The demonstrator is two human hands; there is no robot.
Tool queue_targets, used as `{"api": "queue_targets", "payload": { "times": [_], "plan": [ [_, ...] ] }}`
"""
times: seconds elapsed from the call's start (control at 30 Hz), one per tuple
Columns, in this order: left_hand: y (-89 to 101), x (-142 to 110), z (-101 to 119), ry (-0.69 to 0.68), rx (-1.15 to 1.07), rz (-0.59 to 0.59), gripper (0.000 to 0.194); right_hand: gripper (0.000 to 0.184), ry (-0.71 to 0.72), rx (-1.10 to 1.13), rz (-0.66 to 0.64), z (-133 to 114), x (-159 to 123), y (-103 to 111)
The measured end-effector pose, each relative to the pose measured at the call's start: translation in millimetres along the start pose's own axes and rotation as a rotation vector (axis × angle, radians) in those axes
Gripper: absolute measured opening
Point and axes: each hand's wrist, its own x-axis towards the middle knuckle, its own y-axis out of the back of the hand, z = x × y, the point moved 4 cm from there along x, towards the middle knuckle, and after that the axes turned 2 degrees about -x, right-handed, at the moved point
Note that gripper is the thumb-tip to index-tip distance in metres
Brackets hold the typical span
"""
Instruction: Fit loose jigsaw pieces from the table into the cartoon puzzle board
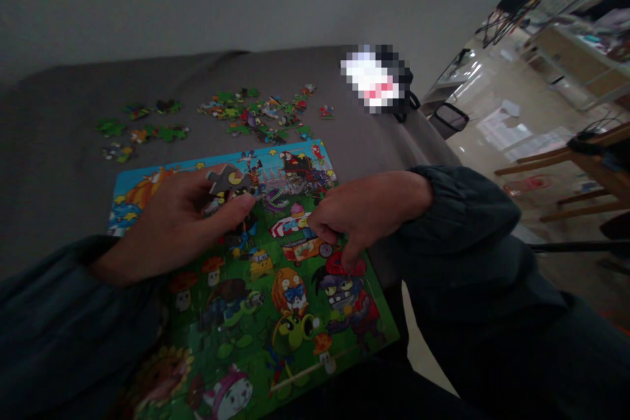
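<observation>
A colourful cartoon jigsaw puzzle board point(246, 315) lies on a grey surface point(59, 164) in front of me. My left hand point(182, 223) rests over its upper left part and pinches a loose puzzle piece point(227, 179) between thumb and fingers. My right hand point(364, 210) hovers at the board's right edge, fingers curled down, one fingertip pressing on the picture near a red cap. Both arms wear dark sleeves.
Several loose puzzle pieces point(256, 111) lie scattered on the grey surface behind the board, more at the left point(142, 128). A blurred-out object point(377, 82) sits at the far right corner. Wooden chair legs point(566, 164) and a shiny floor are to the right.
</observation>
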Motion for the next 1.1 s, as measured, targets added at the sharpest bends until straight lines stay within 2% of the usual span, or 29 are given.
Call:
{"api": "queue_targets", "payload": {
  "times": [0.17, 0.47, 0.77, 0.83, 1.0, 1.1],
  "plan": [
    [1.6, 0, 2, 0.003, 0.104, 0.033, 0.034, 0.030, 0.085, -0.049, -0.026, 5, 6, 2],
    [-0.7, 1, 3, 0.003, 0.072, 0.022, 0.031, 0.029, 0.077, -0.094, -0.036, 6, 11, -1],
    [-1.3, 5, 11, -0.178, 0.086, -0.053, 0.028, 0.036, 0.124, -0.072, -0.004, 4, 12, -1],
    [-3.6, 4, 12, -0.158, 0.071, -0.115, 0.027, 0.038, 0.181, -0.011, 0.065, 3, 11, 4],
    [-15.3, -3, 15, -0.102, 0.034, -0.320, 0.030, 0.033, 0.372, 0.256, 0.490, 0, 6, 23],
    [-21.7, -6, 14, -0.047, 0.037, -0.388, 0.034, 0.028, 0.445, 0.377, 0.535, -3, 7, 24]
  ]
}}
